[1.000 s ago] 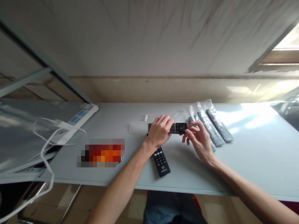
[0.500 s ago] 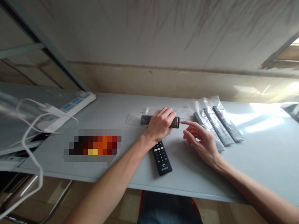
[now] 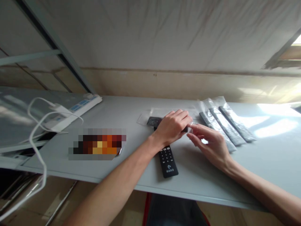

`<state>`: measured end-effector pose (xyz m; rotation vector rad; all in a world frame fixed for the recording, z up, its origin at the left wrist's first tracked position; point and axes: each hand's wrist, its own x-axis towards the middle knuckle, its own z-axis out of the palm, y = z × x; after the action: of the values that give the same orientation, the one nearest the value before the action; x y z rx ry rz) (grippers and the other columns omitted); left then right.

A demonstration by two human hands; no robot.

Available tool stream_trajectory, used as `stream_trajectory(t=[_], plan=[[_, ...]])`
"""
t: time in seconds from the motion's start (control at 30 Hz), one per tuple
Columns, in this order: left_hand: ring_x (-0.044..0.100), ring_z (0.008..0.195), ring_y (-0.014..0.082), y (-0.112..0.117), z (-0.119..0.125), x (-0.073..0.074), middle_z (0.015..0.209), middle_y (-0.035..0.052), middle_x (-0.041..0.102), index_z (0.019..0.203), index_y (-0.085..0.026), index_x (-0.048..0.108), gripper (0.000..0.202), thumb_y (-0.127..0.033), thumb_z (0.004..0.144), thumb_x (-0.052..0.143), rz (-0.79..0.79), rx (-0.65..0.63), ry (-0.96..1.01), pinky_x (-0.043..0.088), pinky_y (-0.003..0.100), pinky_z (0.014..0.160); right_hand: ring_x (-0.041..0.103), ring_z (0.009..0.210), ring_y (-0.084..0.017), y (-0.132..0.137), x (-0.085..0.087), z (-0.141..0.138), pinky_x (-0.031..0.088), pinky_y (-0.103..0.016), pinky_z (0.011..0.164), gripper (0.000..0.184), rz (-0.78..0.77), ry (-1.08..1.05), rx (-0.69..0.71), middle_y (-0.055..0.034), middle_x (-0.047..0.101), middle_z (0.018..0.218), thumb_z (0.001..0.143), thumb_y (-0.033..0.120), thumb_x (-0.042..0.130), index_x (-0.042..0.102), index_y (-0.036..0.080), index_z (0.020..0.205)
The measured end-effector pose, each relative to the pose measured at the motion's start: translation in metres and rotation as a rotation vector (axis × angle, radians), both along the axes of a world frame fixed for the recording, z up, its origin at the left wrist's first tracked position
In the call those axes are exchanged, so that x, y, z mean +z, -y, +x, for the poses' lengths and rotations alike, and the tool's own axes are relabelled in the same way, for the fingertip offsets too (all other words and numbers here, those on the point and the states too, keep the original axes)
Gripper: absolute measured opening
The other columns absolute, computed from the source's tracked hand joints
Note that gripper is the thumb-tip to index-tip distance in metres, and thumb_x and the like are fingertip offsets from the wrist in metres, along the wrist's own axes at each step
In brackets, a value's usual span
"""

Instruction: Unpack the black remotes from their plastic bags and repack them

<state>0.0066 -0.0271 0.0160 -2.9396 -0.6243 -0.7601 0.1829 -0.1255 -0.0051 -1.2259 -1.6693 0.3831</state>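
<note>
My left hand [image 3: 173, 127] is wrapped round a black remote [image 3: 154, 121] lying crosswise on the white table [image 3: 122, 113], inside a clear plastic bag [image 3: 160, 112]. My right hand [image 3: 209, 141] meets it at the remote's right end, fingertips pinched on the bag's edge. A second black remote [image 3: 167, 160] lies bare on the table just below my left wrist, pointing towards me.
Three bagged remotes [image 3: 225, 125] lie side by side to the right. A white power strip [image 3: 77, 108] with white cables [image 3: 37, 125] sits at the left, beside a blurred dark-and-orange object [image 3: 98, 144]. The table's front edge [image 3: 141, 185] runs close below the bare remote.
The remote has gone further into the bag under my left hand. My right hand has come from an open pose up against the remote's right end. The view has shifted slightly.
</note>
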Motion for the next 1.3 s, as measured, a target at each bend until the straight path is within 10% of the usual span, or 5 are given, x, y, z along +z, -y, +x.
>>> stream_trajectory(t=[0.3, 0.63, 1.03, 1.3], plan=[[0.067, 0.115, 0.0265, 0.001, 0.000, -0.003, 0.118, 0.0097, 0.073, 0.127, -0.017, 0.063, 0.023, -0.031, 0.109, 0.056, -0.033, 0.014, 0.087, 0.053, 0.039, 0.098, 0.056, 0.057, -0.011, 0.004, 0.007, 0.000, 0.048, -0.027, 0.053, 0.015, 0.143, 0.022, -0.132, -0.0008, 0.071, 0.072, 0.093, 0.026, 0.081, 0.088, 0.021, 0.105], [0.067, 0.122, 0.0277, 0.005, 0.002, -0.001, 0.126, 0.0123, 0.073, 0.139, -0.015, 0.059, 0.032, -0.021, 0.107, 0.056, -0.012, -0.084, -0.035, 0.052, 0.040, 0.104, 0.060, 0.056, -0.012, 0.001, 0.004, -0.002, 0.047, -0.025, 0.051, 0.020, -0.030, 0.032, 0.103, -0.0015, 0.072, 0.069, 0.100, 0.030, 0.074, 0.086, 0.018, 0.089], [0.072, 0.120, 0.0290, -0.015, -0.014, 0.005, 0.131, 0.0097, 0.075, 0.140, -0.020, 0.059, 0.041, -0.021, 0.101, 0.070, -0.062, 0.350, 0.072, 0.056, 0.042, 0.104, 0.081, 0.087, -0.024, -0.005, 0.030, 0.015, 0.058, -0.031, 0.057, 0.020, 0.162, -0.522, -0.320, -0.0084, 0.081, 0.110, 0.102, 0.042, 0.072, 0.082, 0.026, 0.106], [0.077, 0.115, 0.0286, -0.009, -0.010, 0.006, 0.136, 0.0081, 0.076, 0.149, -0.025, 0.053, 0.052, -0.024, 0.100, 0.069, -0.236, 0.395, 0.100, 0.062, 0.039, 0.095, 0.078, 0.097, -0.025, -0.009, 0.015, 0.009, 0.064, -0.030, 0.061, 0.048, -0.239, -0.624, 0.008, -0.0086, 0.075, 0.119, 0.093, 0.055, 0.079, 0.061, 0.028, 0.129]])
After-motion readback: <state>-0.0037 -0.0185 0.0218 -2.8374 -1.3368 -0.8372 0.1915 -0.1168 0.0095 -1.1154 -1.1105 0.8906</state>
